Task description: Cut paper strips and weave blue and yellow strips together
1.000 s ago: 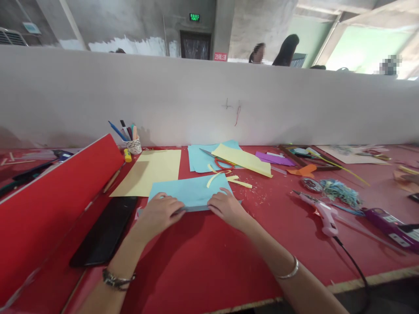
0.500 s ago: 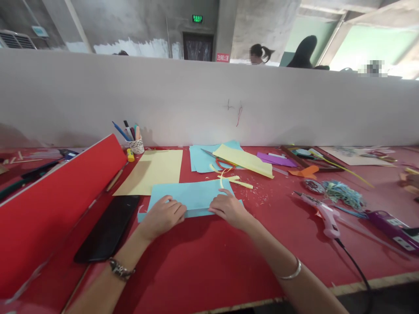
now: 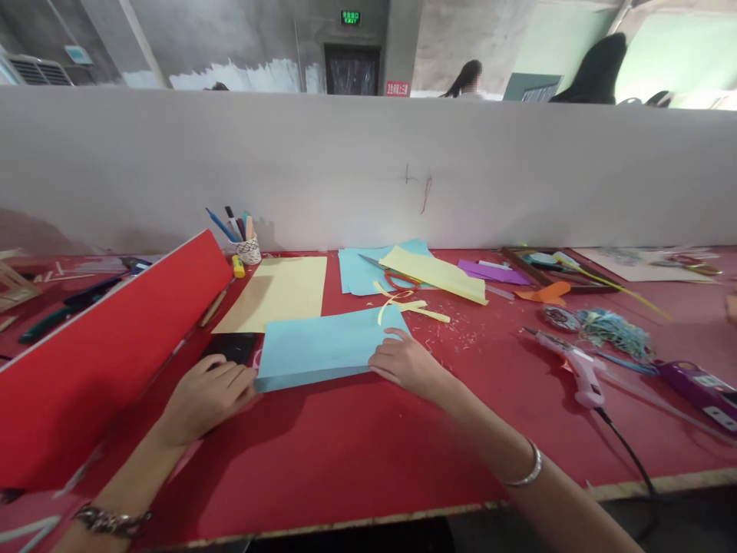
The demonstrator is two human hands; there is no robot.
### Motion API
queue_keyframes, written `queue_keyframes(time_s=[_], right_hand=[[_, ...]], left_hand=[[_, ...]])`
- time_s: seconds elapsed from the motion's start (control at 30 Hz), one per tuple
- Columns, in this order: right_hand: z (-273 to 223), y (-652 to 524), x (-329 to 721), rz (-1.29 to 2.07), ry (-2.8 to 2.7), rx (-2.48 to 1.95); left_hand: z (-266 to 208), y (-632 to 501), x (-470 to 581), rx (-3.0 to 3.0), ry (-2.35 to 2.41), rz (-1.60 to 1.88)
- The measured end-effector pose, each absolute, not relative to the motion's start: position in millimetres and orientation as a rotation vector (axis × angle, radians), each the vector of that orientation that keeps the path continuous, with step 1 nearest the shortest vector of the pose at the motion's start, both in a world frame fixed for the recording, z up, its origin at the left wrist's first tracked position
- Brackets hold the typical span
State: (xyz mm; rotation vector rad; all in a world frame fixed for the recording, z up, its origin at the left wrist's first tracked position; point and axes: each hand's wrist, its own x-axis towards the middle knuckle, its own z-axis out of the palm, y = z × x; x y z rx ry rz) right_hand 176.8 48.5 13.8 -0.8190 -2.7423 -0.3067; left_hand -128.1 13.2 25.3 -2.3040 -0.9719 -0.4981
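A sheet of light blue paper (image 3: 322,342) lies on the red table, its near edge folded into a narrow strip. My left hand (image 3: 210,395) is at the sheet's left near corner, fingers curled and fingertips closed on the edge. At the right end, my right hand (image 3: 406,362) grips the folded edge, fingers bent over it. Beneath and behind my left hand, a black phone (image 3: 236,347) is mostly covered. Pale yellow paper strips (image 3: 423,309) lie just beyond the sheet, beside red-handled scissors (image 3: 401,281) partly under yellow paper (image 3: 431,270).
A red board (image 3: 127,346) leans up at the left. A pen cup (image 3: 247,250) stands behind a yellow sheet (image 3: 288,284). On the right are a pink glue gun (image 3: 584,376) with its cord, a yarn bundle (image 3: 613,332) and a purple power strip (image 3: 699,395). A white partition (image 3: 322,169) closes the back.
My left hand has slid left from the middle of the folded edge to its left corner, now covering much of the phone. My right hand stays at the right end. The view has shifted slightly.
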Motion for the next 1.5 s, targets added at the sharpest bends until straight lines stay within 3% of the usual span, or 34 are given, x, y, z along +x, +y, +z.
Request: queue_keyframes(time_s=[0.17,0.43,0.67,0.9,1.5], right_hand=[[17.0,30.7,173.4,-0.334,-2.866,-0.908],[15.7,11.2,174.2,0.209,-2.739,-1.188],[9.7,10.7,173.5,0.364,-2.634,-1.231],[9.0,1.3,183.3,0.081,-2.851,-1.055],[-4.0,-30.3,200.0,-0.022,-2.668,-1.089]], left_hand=[[23.5,7.3,-106.9,-2.310,-1.127,-0.510],[0.7,-9.1,-50.0,-2.895,-1.386,-0.320],[1.4,-11.0,-44.1,-3.014,-1.507,-0.290],[-6.0,-19.9,-48.3,-2.828,-1.144,-0.213],[-11.5,-42.5,-63.2,-2.781,-1.383,-0.525]])
